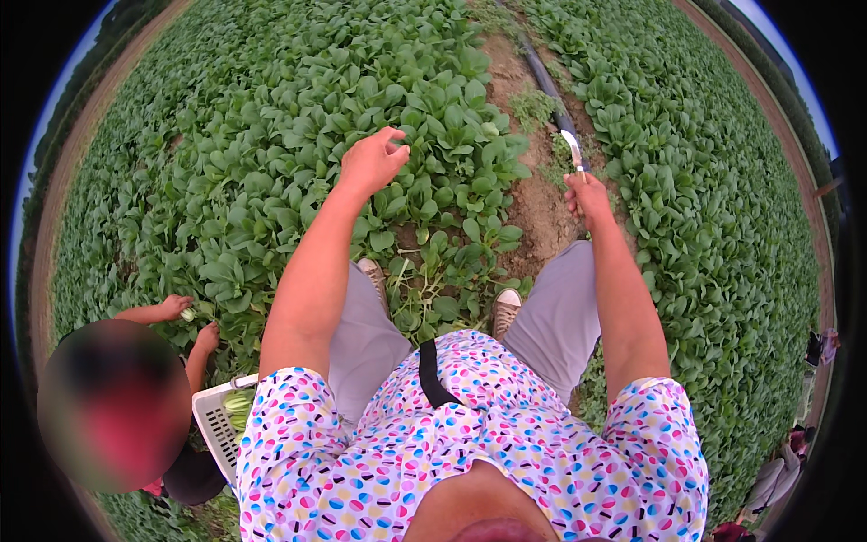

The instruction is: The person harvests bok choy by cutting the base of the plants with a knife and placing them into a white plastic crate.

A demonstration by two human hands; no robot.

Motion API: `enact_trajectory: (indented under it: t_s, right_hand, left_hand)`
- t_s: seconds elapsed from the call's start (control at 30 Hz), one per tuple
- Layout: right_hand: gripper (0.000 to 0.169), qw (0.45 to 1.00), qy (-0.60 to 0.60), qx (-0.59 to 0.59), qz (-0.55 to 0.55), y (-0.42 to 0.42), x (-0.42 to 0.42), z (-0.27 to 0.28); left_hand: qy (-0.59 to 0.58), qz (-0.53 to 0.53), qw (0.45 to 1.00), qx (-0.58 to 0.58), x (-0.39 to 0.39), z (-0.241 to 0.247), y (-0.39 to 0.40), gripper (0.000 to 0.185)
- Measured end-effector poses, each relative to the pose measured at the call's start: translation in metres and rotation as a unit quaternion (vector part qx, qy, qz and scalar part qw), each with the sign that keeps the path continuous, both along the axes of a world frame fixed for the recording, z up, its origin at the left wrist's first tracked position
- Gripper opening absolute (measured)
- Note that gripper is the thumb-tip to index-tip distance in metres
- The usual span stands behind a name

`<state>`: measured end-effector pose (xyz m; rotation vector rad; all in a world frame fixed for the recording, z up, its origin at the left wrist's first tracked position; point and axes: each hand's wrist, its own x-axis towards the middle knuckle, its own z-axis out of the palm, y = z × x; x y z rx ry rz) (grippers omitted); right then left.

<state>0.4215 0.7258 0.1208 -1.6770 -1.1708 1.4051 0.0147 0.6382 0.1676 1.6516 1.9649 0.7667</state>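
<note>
My left hand (pixel 374 159) is raised over a dense bed of leafy green plants (pixel 433 129), its fingers apart and slightly curled, with nothing seen in it. In my right hand (pixel 588 195) is a knife with a short curved blade (pixel 572 146), its tip pointing away from me. This hand is above a strip of bare soil (pixel 535 210) at the bed's right edge. Between my shoes, low plants and cut stalks (pixel 413 281) lie on the ground.
A black hose (pixel 540 71) runs along the soil strip, with another planted bed to its right. At my left, a co-worker's hands (pixel 177 306) reach into the leaves, near a white plastic crate (pixel 220 427) holding greens. More people are at the far right rim.
</note>
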Motion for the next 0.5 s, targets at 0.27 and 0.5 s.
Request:
enact_trajectory:
  t_s: [0.27, 0.5]
  right_hand:
    - [0.018, 1.000, 0.005, -0.001, 0.004, 0.0030, 0.0004, -0.0024]
    - [0.018, 1.000, 0.015, -0.002, 0.011, 0.0007, -0.0018, 0.0012]
  left_hand:
    - [0.019, -0.003, 1.000, -0.017, 0.0015, 0.0042, -0.0004, 0.040]
    - [0.031, -0.007, 0.999, -0.006, -0.0046, -0.0007, -0.0016, 0.039]
